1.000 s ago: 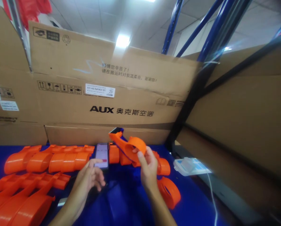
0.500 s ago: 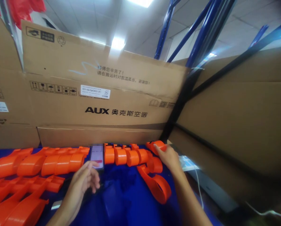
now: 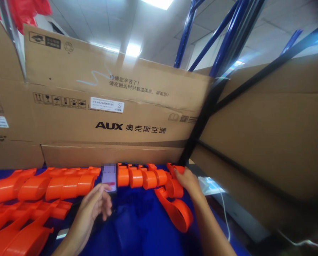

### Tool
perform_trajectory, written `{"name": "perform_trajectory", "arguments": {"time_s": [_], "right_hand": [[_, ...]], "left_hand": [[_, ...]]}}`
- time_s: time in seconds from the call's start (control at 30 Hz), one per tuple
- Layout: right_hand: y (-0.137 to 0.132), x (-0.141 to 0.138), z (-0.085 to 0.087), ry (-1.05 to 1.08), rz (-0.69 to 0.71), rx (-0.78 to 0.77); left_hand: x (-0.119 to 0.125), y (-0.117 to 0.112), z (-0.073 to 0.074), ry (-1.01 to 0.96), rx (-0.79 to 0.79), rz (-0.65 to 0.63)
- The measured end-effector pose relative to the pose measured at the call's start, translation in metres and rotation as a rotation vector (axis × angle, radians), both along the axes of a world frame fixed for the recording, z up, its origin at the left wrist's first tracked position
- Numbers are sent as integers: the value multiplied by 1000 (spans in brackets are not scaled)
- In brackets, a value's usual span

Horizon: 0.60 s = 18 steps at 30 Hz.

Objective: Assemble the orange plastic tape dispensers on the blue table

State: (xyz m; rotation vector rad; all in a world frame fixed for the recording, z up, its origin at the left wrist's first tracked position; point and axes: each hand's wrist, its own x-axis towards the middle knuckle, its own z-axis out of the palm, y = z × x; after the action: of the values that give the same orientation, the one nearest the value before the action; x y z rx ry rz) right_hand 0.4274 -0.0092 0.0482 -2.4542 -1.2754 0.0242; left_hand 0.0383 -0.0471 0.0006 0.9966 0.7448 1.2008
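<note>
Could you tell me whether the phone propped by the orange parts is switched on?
On: the phone screen glows pale with a red bar.

You're working under bright ceiling lights [image 3: 133, 49] that flare white above the cardboard box [image 3: 108, 103]. Wide-lens distortion bends the blue rack posts [image 3: 225, 39] near the edges. The lower right corner falls dim and blurred.

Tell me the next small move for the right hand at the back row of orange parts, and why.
Probably let go and draw back. The right hand rests on the curved orange plastic part at the end of the back row of orange parts, and it seems seated in line; another loose orange curved piece lies nearer.
</note>
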Motion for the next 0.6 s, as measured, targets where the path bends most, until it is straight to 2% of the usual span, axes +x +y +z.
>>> {"name": "perform_trajectory", "arguments": {"time_s": [0.17,0.3,0.4,0.5,0.6], "right_hand": [[-3,-7,7,-119,0,-17],[-2,-27,11,-243,206,21],[4,-43,10,-269,363,-26],[12,-56,9,-273,420,-70],[16,-64,9,-262,415,-87]], "left_hand": [[0,3,-1,19,0,-16],[-1,2,0,43,22,2],[-2,3,-1,43,36,14],[-3,4,-3,38,44,20],[-2,4,-4,28,49,15]]}}
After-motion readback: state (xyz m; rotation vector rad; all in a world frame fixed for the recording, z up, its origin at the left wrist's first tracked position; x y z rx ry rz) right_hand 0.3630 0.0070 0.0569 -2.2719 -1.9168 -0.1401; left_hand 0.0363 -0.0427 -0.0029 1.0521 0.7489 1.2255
